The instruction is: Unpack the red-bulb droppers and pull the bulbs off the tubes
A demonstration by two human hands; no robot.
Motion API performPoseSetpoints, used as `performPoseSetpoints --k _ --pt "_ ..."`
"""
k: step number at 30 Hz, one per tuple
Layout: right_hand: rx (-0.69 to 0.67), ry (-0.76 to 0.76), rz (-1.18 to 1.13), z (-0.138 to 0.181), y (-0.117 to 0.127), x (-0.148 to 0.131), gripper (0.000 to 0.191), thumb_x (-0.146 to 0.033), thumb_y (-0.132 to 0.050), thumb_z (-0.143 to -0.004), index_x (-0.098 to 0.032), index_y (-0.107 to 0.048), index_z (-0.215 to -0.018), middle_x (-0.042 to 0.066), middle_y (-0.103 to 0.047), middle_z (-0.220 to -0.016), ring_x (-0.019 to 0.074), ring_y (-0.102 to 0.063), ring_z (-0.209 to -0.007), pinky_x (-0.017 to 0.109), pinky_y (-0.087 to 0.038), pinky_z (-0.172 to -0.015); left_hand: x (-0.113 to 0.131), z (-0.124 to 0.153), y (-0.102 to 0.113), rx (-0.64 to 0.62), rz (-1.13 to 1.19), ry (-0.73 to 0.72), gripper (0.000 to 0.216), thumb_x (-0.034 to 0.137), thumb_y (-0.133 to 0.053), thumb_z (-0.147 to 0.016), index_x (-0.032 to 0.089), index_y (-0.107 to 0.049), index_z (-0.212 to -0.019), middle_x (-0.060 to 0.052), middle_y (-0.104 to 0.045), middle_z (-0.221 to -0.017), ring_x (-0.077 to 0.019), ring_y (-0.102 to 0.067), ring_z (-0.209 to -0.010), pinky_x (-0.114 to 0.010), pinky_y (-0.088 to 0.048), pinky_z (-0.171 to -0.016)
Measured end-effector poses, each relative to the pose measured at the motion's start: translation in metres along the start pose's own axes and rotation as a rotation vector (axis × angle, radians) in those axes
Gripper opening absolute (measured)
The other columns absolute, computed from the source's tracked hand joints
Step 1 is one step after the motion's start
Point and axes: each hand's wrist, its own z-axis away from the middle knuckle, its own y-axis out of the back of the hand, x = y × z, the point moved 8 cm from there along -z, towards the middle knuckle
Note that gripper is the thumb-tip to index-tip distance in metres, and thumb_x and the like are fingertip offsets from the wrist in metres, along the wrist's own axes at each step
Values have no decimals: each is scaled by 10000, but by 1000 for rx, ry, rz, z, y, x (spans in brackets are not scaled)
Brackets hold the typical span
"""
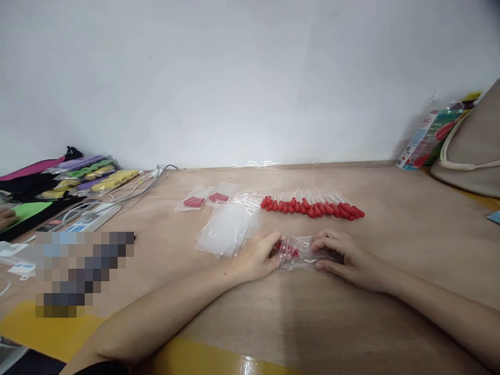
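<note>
A small clear bag [302, 253] with red-tipped droppers inside lies on the bench [390, 234], near the front edge, held between both hands. The left hand [258, 256] has its grip closed on the bag's left end, fingers curled over the red tips. The right hand [346, 259] has its grip closed on the right end, fingers flat on top and thumb at the near edge. Just behind the bag, a row of loose droppers [312, 206] lies side by side, red ends toward the person. Left of the row is a stack of empty bags [228, 229], and behind it two filled packs [194, 201]. Further left are a power strip [84, 219] and another person's hand [5, 217]. At the far right sits a tan sack [472, 151].
</note>
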Motion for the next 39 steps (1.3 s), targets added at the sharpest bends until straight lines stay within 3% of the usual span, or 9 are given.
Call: performPoseSetpoints --k 7,13,19,23,25,27,30,35,39 --pt "19 21 3 0 -1 1 268 -423 -523 -817 -230 -581 -994 63 -549 -1014 194 -506 -930 346 -400 -807 5 1 5 -49 78 -153 148 202 -518 -835 158 -550 -973 -55 -587 -954 -148 -551 -879 -249 -436 -768" --pt "45 31 -1 1 2 -2 272 -418 -526 -815 -222 -590 -993 73 -554 -1008 198 -517 -928 352 -413 -814 -2 -3 11 -34 150 -100 153 217 -494 -862 160 -583 -972 -49 -641 -939 -142 -593 -860 -269 -461 -788" --pt "65 49 -18 1 5 -5 262 -395 -539 -811 -216 -592 -995 74 -557 -987 187 -529 -888 345 -425 -794 -33 -8 92 90 248 -66 162 265 -554 -831 163 -588 -953 -42 -661 -842 -152 -640 -789 -306 -531 -723" --pt "61 52 -19 1 5 -6 253 -390 -534 -818 -213 -588 -990 71 -550 -974 182 -522 -891 343 -420 -801 -43 -3 169 540 106 -129 217 280 -574 -826 238 -522 -1032 3 -640 -825 -143 -649 -758 -334 -549 -672" --pt "63 56 -21 0 5 -7 254 -392 -539 -817 -211 -585 -989 71 -547 -977 184 -518 -902 346 -413 -812 -43 -2 181 738 -17 -159 214 261 -564 -839 242 -489 -1038 1 -625 -874 -133 -641 -815 -338 -542 -709" --pt "70 58 -24 0 5 -6 253 -390 -543 -815 -210 -586 -987 71 -548 -975 184 -516 -904 343 -410 -810 -42 -11 170 795 -158 -196 168 263 -556 -843 229 -495 -996 -13 -625 -892 -126 -633 -829 -324 -541 -721" --pt "74 62 -24 1 5 -6 249 -389 -541 -816 -212 -592 -984 70 -553 -967 182 -519 -891 337 -412 -795 -40 -38 134 730 -293 -257 99 268 -565 -829 210 -539 -905 -17 -652 -880 -132 -626 -808 -315 -532 -749" --pt "48 41 0 0 4 -6 265 -410 -523 -825 -217 -591 -994 74 -554 -986 193 -516 -908 355 -406 -807 -32 -81 67 372 -667 -397 185 162 -392 -899 154 -571 -945 -67 -648 -942 -158 -584 -897 -306 -478 -802" --pt "47 32 1 1 5 -6 269 -410 -516 -829 -224 -593 -1006 80 -560 -997 199 -517 -914 361 -410 -802 -35 -91 43 196 -706 -398 212 181 -400 -901 156 -597 -977 -80 -645 -933 -172 -578 -880 -297 -464 -774"
